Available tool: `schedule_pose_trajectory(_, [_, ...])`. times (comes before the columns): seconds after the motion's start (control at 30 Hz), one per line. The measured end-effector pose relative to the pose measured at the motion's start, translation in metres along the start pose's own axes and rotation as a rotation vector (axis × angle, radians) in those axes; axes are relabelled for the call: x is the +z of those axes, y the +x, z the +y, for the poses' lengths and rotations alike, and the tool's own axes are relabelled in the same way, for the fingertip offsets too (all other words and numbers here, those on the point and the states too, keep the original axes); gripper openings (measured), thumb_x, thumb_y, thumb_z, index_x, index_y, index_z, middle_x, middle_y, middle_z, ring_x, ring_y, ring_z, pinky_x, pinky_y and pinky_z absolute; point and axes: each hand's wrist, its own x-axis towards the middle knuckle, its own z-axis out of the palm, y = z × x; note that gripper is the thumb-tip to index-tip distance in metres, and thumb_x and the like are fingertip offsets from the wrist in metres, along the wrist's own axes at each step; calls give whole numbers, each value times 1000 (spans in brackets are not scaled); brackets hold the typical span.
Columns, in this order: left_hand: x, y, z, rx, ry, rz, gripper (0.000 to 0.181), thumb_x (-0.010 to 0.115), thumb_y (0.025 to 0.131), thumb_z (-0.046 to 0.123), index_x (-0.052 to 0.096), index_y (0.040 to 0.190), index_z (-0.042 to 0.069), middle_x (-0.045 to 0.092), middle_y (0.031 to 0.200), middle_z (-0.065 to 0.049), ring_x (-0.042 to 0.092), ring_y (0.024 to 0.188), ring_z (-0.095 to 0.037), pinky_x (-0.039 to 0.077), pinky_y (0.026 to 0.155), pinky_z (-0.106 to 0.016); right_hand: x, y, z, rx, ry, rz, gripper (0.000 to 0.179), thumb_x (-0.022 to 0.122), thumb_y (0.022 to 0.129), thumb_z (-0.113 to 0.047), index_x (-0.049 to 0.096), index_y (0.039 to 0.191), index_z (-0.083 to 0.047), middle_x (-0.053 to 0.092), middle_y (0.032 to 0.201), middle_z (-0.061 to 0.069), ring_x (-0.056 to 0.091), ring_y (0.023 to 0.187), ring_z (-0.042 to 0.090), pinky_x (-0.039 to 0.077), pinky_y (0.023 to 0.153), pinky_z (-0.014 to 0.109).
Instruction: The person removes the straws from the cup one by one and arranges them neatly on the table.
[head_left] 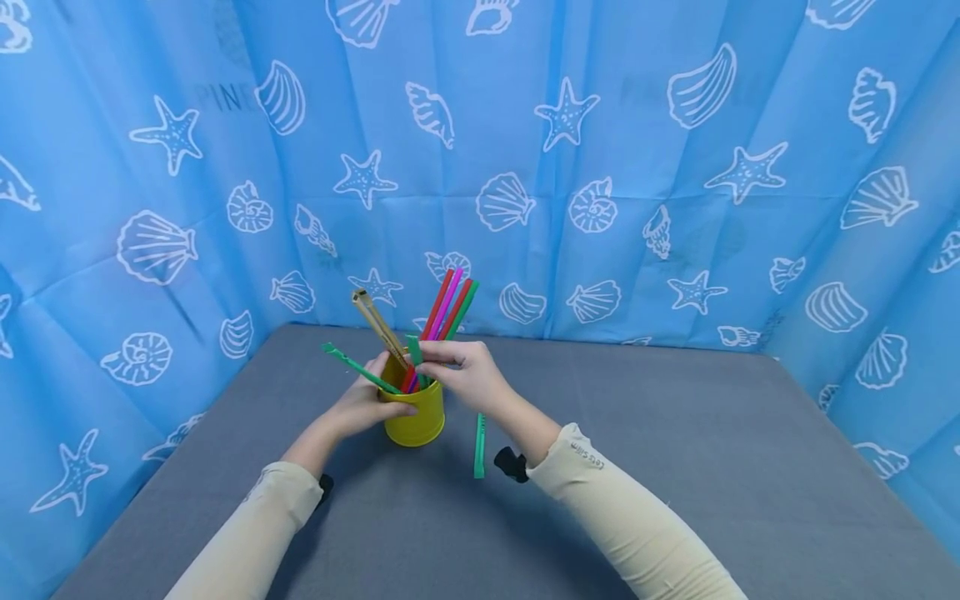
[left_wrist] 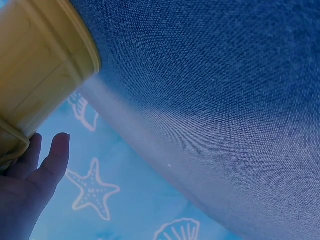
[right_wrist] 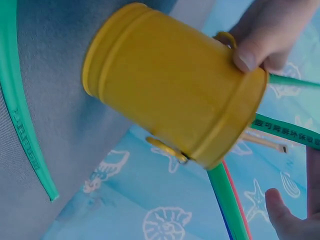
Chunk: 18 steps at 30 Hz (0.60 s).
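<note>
A small yellow metal pail [head_left: 416, 421] stands upright on the table, with small loops at its sides. My left hand [head_left: 358, 408] grips it near the rim, thumb across the front in the head view. Between thumb and fingers my right hand [head_left: 468, 371] pinches a flat green straw [right_wrist: 287, 131] with dark printing, its lower end inside the pail. Also in the pail lean red straws [head_left: 441, 300], a magenta straw [head_left: 452, 296], gold-brown straws [head_left: 378, 325] and a green straw [head_left: 360, 369] tilted far left over the rim. The pail hides their lower ends.
Another printed green straw [head_left: 480, 446] lies on the grey cloth-covered table [head_left: 675, 467], just right of the pail and beneath my right forearm. A blue curtain [head_left: 480, 167] with white shells and starfish hangs behind the table and along its sides.
</note>
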Motion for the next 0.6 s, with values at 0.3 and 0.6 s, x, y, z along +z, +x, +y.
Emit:
schedule_pose_trajectory(0.3, [1, 0, -2, -26, 19, 7, 90, 79, 83, 26, 24, 150, 5, 38, 135, -26, 42, 122, -40, 39, 101, -57, -17, 2, -11, -62, 111, 138, 26, 62, 89, 10, 64, 115, 13, 68, 107, 25, 66, 103, 34, 53, 88, 35])
schedule_pose_trajectory(0.6, [0, 0, -1, -27, 30, 12, 90, 80, 82, 29, 25, 149, 5, 38, 134, -26, 42, 120, -39, 40, 99, -58, -42, 3, -23, -176, 172, 279, 28, 59, 89, 14, 61, 117, 16, 67, 105, 28, 68, 99, 17, 53, 88, 37])
